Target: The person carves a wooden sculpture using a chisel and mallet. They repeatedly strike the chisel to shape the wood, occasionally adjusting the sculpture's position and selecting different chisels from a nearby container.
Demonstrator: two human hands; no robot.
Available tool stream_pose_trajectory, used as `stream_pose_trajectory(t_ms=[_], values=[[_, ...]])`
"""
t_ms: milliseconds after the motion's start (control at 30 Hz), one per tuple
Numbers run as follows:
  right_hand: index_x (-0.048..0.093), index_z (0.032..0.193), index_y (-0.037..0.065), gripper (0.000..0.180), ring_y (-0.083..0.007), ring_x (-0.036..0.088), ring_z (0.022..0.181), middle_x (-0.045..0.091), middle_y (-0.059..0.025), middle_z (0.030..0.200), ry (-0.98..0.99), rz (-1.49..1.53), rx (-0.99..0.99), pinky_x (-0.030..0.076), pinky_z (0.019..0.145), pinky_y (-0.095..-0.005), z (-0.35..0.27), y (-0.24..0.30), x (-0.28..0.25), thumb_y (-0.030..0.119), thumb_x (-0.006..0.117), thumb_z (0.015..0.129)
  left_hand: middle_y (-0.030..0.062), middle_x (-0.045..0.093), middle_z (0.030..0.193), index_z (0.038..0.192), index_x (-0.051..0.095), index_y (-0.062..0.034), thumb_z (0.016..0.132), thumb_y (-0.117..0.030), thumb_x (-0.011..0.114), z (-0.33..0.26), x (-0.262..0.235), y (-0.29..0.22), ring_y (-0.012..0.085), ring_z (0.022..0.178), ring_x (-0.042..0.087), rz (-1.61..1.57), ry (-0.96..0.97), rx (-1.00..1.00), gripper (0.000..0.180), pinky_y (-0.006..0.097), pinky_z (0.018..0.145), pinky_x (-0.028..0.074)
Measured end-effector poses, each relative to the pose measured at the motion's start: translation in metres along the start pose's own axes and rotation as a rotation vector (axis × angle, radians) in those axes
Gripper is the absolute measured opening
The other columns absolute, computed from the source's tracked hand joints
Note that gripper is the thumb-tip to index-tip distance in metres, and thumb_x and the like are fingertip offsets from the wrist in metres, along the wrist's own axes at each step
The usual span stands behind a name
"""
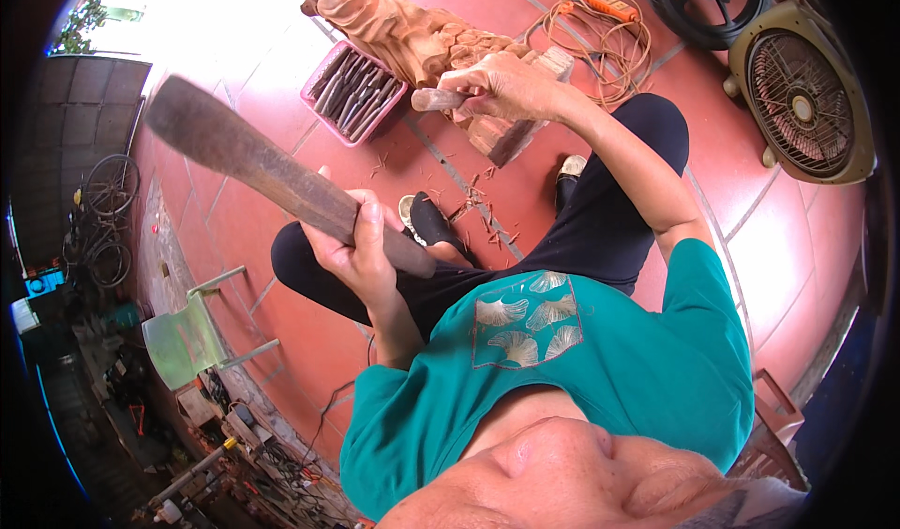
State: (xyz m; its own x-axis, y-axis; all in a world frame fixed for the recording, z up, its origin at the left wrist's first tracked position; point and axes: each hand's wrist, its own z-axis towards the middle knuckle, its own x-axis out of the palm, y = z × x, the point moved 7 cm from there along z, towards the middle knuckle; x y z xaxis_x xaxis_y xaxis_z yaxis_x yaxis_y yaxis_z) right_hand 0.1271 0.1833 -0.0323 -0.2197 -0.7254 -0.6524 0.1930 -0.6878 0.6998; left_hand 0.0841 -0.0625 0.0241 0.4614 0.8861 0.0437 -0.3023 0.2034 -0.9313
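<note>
My left hand [361, 253] is wrapped round the grip of a long, dark wooden mallet [234, 145], raised with its broad end up to the left. My right hand [506, 86] grips a chisel by its wooden handle [434, 100], whose butt points left; the blade is hidden. That hand is over the near end of a brown wood carving [403, 32], which lies on the floor and has carved folds and rough relief. Beside the carving, a pink plastic basket [352, 139] holds several dark carving tools [349, 93].
Wood shavings [483, 212] lie on the red tiles between my feet. An orange power strip [607, 4] with a tangled cord sits beyond the carving. At right stand a box fan [802, 98] and a wheel [703, 4]; a green chair [187, 337] is at left.
</note>
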Motion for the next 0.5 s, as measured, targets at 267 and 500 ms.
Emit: stream_pose_trajectory(t_ms=[267,500], values=[[0.066,0.111,0.013,0.028,-0.0274,0.069,0.077,0.072,-0.0088,0.083,-0.044,-0.001,0.021,0.05,0.069,-0.0408,-0.004,-0.001,-0.002,0.024,0.076,0.087,0.0031,0.06,0.076,0.106,0.056,-0.0027,0.089,-0.008,0.073,-0.015,0.021,0.051,0.0088,0.056,0.055,0.172,0.299,-0.383,0.025,0.025,0.052,0.045],[0.058,0.112,0.008,0.032,-0.0332,0.07,0.081,0.07,-0.0155,0.088,-0.266,-0.025,0.147,0.051,0.071,-0.0466,-0.014,-0.003,-0.046,0.028,0.073,0.092,0.0036,0.057,0.075,0.118,0.055,-0.001,0.096,-0.012,0.067,-0.018,0.002,0.108,0.0104,0.051,0.054,-0.175,0.135,-0.535,0.028,0.026,0.045,0.045]])
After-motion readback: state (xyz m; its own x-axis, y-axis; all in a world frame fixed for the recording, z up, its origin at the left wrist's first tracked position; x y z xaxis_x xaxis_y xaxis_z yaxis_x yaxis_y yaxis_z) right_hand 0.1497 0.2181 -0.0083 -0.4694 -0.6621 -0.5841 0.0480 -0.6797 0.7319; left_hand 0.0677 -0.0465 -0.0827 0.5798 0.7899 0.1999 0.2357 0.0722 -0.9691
